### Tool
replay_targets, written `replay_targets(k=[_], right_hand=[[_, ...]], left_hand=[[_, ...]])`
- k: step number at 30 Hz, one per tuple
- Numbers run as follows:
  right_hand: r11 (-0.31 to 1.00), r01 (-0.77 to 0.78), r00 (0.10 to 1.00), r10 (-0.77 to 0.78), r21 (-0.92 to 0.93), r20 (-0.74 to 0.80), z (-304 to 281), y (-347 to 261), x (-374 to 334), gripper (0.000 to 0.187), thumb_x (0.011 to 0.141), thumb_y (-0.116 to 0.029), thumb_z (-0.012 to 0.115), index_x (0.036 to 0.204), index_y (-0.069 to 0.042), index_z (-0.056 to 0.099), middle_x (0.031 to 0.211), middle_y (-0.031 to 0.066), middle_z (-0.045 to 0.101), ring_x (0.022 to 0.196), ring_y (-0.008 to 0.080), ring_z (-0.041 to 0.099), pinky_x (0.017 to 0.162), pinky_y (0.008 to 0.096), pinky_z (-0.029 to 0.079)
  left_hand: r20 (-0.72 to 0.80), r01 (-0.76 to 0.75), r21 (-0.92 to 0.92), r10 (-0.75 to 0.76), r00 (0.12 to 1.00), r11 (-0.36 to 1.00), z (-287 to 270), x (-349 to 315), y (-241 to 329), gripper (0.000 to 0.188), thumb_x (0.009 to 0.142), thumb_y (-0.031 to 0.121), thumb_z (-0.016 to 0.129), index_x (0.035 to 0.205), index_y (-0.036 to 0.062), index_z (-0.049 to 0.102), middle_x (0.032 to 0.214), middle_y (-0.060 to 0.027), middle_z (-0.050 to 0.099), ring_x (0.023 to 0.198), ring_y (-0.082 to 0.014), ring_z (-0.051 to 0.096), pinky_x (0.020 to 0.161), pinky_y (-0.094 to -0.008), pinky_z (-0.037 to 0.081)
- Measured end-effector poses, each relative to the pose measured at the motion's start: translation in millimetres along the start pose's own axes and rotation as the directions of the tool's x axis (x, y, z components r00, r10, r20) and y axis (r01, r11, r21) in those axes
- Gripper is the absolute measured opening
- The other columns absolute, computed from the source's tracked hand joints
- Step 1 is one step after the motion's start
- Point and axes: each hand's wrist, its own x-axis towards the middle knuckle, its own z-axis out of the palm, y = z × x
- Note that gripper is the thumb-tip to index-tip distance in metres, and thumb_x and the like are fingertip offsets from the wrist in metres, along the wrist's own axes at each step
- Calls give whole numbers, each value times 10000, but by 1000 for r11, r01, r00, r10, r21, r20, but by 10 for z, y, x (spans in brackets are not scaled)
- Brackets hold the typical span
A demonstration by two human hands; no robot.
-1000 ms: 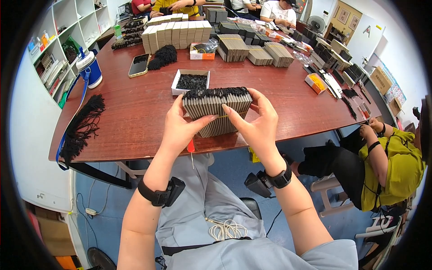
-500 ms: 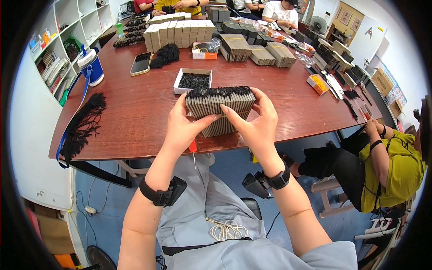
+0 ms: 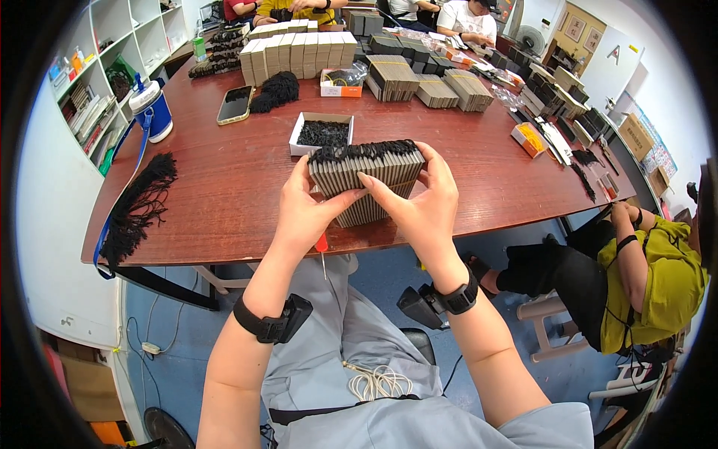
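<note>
Between my two hands stands a thick stack of grey cards [image 3: 366,176] at the table's near edge, with black cord knots along its top. My left hand [image 3: 310,202] grips its left end, thumb across the near face. From the right, my right hand [image 3: 426,198] closes on the other end, its thumb reaching to the middle of that face. A thin band crosses the stack, partly hidden by the thumbs. Below my left hand, a tool with a red handle and thin metal shaft [image 3: 321,244] pokes out past the table edge. Behind the stack sits a white box [image 3: 301,149] of small black pieces.
Bundles of black cord [image 3: 138,206] lie on the left of the table [image 3: 232,194]. Farther back are a blue-and-white jug [image 3: 155,120], a phone [image 3: 235,105], a black cord heap [image 3: 274,91] and banded card stacks [image 3: 393,78]. A person in yellow-green [image 3: 647,280] sits at right.
My right hand has shifted slightly, its thumb sliding a little left across the near face of the stack. The stack stays in nearly the same place.
</note>
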Motion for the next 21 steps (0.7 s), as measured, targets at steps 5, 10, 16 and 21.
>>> replay_targets(k=[5,10,16,21], right_hand=[[1000,-9,1000,9,-9,0,8,-8,-16,587,570,-311,759,985,13,499,869,136,569,789,263,579,676,333,464],[999,-30,1000,30,-26,6,-4,-11,-21,616,565,-326,759,998,20,491,888,147,563,812,277,572,695,339,461],[999,-43,999,44,-32,28,30,0,-39,671,549,-354,763,1022,22,472,932,165,546,863,297,554,729,359,450],[998,-50,998,51,-29,35,42,7,-36,686,552,-362,760,1035,23,462,943,169,541,874,302,547,733,366,446]], left_hand=[[-13,5,-10,-5,1000,1000,7,-16,6,448,678,-14,666,1065,2,440,982,-70,571,881,-140,568,751,-268,482],[-12,11,-10,-11,1000,1000,20,-21,24,431,676,-27,659,1049,2,445,979,-64,566,879,-134,563,746,-265,483],[-45,14,-3,-14,999,1000,19,-28,3,412,670,-22,667,1024,8,459,971,-60,567,873,-131,562,739,-265,482],[-54,17,5,-17,998,1000,13,-21,-7,408,663,-5,680,1011,13,467,963,-61,573,866,-133,564,735,-264,480]])
